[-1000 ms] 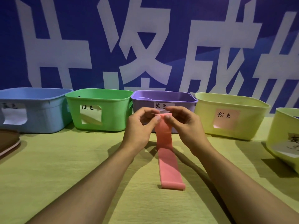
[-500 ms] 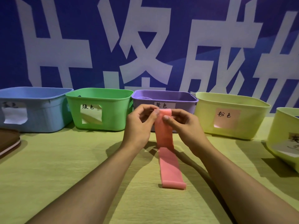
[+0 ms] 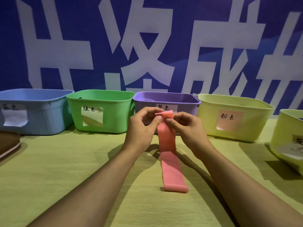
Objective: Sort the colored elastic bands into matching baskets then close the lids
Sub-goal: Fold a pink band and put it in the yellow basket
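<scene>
Left to right along the blue banner (image 3: pixel 147 38): a brown lid (image 3: pixel 8 143) at the table edge, then a blue basket (image 3: pixel 41 115), green basket (image 3: pixel 114 115), purple basket (image 3: pixel 185 102), a yellow basket (image 3: pixel 254 122) (pink label) and a second yellow basket (image 3: pixel 285 141), partly out of frame. At centre, the left hand (image 3: pixel 142 126) and right hand (image 3: pixel 185 125) each pinch the raised upper end of the pink elastic band (image 3: pixel 170 163); its lower end lies on the yellow-green table (image 3: pixel 65 177).
</scene>
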`<state>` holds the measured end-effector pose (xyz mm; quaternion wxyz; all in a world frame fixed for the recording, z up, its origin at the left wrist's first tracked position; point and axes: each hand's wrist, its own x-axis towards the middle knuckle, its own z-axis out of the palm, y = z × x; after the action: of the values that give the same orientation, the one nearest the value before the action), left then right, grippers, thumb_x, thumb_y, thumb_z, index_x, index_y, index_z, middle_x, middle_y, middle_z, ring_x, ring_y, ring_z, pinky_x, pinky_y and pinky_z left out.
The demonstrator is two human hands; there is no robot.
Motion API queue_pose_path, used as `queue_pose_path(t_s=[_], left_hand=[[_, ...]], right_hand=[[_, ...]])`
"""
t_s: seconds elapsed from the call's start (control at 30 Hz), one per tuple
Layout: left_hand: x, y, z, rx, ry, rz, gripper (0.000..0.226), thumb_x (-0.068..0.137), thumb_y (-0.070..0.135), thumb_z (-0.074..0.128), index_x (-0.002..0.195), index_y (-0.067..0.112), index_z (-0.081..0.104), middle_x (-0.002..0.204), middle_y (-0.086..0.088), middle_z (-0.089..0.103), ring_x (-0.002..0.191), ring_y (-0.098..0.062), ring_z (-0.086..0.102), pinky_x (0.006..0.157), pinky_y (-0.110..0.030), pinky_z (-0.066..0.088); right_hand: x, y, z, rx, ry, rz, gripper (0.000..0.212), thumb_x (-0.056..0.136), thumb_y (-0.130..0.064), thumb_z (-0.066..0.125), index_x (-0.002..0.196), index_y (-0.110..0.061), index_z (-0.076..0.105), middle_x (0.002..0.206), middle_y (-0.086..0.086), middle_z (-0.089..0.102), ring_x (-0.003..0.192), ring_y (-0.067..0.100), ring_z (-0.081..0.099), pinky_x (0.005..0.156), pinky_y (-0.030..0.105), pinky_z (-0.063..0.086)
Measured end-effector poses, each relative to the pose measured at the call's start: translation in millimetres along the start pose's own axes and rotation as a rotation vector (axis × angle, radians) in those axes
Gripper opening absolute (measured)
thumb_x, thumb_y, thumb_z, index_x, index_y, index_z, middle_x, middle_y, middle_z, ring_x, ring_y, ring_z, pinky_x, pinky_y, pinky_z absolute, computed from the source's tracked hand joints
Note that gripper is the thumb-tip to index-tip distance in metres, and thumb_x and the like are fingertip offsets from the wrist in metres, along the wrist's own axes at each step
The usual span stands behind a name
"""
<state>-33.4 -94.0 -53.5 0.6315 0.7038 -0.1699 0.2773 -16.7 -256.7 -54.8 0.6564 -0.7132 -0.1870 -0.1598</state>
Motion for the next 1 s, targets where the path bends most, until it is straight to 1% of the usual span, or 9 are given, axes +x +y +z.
queue_pose_path(t_s=[0.1, 0.23, 0.37, 0.43, 0.5, 0.6, 0.7, 0.87, 1.0], left_hand=[[1.0, -0.5, 0.3, 0.026, 0.018, 0.011, 0.019, 0.094, -0.006, 0.065, 0.1, 0.01, 0.074, 0.091, 0.006, 0.076, 0.084, 0.002, 0.07, 0.075, -0.011, 0.052], [0.9, -3.3, 1.0, 0.061, 0.041, 0.03, 0.025, 0.091, -0.005, 0.068, 0.092, 0.019, 0.076, 0.085, 0.012, 0.076, 0.08, 0.001, 0.07, 0.075, -0.013, 0.053], [-1.9, -3.3, 1.3, 0.075, 0.028, 0.018, 0.016, 0.093, 0.001, 0.071, 0.098, 0.015, 0.079, 0.09, 0.008, 0.078, 0.082, -0.003, 0.073, 0.071, -0.016, 0.056], [-2.5, -3.7, 1.0, 0.087, 0.016, 0.017, 0.017, 0.094, 0.003, 0.07, 0.103, 0.014, 0.079, 0.093, 0.007, 0.079, 0.084, -0.004, 0.074, 0.073, -0.019, 0.059], [-2.9, -4.3, 0.5, 0.078, 0.005, 0.001, 0.018, 0.095, 0.002, 0.069, 0.106, 0.013, 0.079, 0.094, 0.004, 0.079, 0.083, -0.006, 0.075, 0.073, -0.024, 0.062], [-3.1, -4.5, 0.4, 0.093, -0.006, 0.005, 0.018, 0.095, 0.002, 0.069, 0.107, 0.011, 0.078, 0.095, 0.002, 0.079, 0.084, -0.004, 0.074, 0.069, -0.018, 0.059], [-3.6, -3.7, 0.7, 0.097, -0.017, 0.022, 0.017, 0.095, 0.002, 0.069, 0.107, 0.009, 0.078, 0.096, 0.002, 0.079, 0.084, 0.0, 0.073, 0.067, -0.011, 0.054], [-1.8, -7.8, -0.3, 0.1, -0.036, 0.027, 0.018, 0.096, 0.006, 0.068, 0.108, 0.013, 0.078, 0.099, 0.004, 0.079, 0.091, -0.006, 0.074, 0.079, -0.02, 0.058], [-0.3, -8.0, 0.5, 0.04, -0.007, 0.014, 0.011, 0.096, 0.017, 0.071, 0.103, 0.013, 0.079, 0.091, 0.003, 0.079, 0.087, -0.011, 0.075, 0.078, -0.025, 0.06]], right_hand=[[0.9, 0.4, -0.1, 0.021, 0.0, 0.017, 0.007, 0.091, -0.016, 0.075, 0.096, -0.013, 0.078, 0.089, 0.004, 0.079, 0.08, 0.01, 0.072, 0.068, 0.023, 0.058], [2.0, 0.8, -1.6, 0.095, -0.037, 0.081, 0.014, 0.089, -0.018, 0.076, 0.1, -0.01, 0.079, 0.094, 0.009, 0.079, 0.084, 0.017, 0.071, 0.075, 0.031, 0.058], [1.9, 0.0, -4.6, 0.202, -0.093, 0.127, 0.027, 0.085, -0.022, 0.075, 0.104, -0.003, 0.078, 0.104, 0.018, 0.076, 0.094, 0.026, 0.07, 0.088, 0.044, 0.057], [1.5, -1.3, -5.4, 0.215, -0.084, 0.135, 0.03, 0.083, -0.025, 0.075, 0.104, -0.003, 0.079, 0.105, 0.018, 0.077, 0.098, 0.028, 0.071, 0.093, 0.047, 0.057], [1.0, -1.9, -5.5, 0.214, -0.057, 0.143, 0.034, 0.083, -0.029, 0.075, 0.103, -0.003, 0.079, 0.104, 0.019, 0.076, 0.1, 0.037, 0.071, 0.095, 0.052, 0.056], [0.6, -2.3, -4.2, 0.18, -0.017, 0.152, 0.042, 0.08, -0.041, 0.076, 0.1, -0.004, 0.079, 0.103, 0.023, 0.075, 0.103, 0.046, 0.069, 0.096, 0.058, 0.054], [1.1, -1.9, -3.8, 0.156, 0.001, 0.152, 0.038, 0.083, -0.04, 0.075, 0.098, -0.005, 0.08, 0.101, 0.022, 0.075, 0.093, 0.035, 0.07, 0.094, 0.056, 0.055], [1.7, 0.6, -5.2, 0.146, 0.008, 0.133, 0.019, 0.093, -0.029, 0.072, 0.095, -0.011, 0.08, 0.098, 0.014, 0.077, 0.095, 0.031, 0.07, 0.088, 0.048, 0.058], [1.7, 1.4, -4.5, 0.15, 0.001, 0.127, 0.019, 0.093, -0.027, 0.072, 0.096, -0.01, 0.08, 0.098, 0.013, 0.077, 0.091, 0.027, 0.069, 0.085, 0.045, 0.058]])
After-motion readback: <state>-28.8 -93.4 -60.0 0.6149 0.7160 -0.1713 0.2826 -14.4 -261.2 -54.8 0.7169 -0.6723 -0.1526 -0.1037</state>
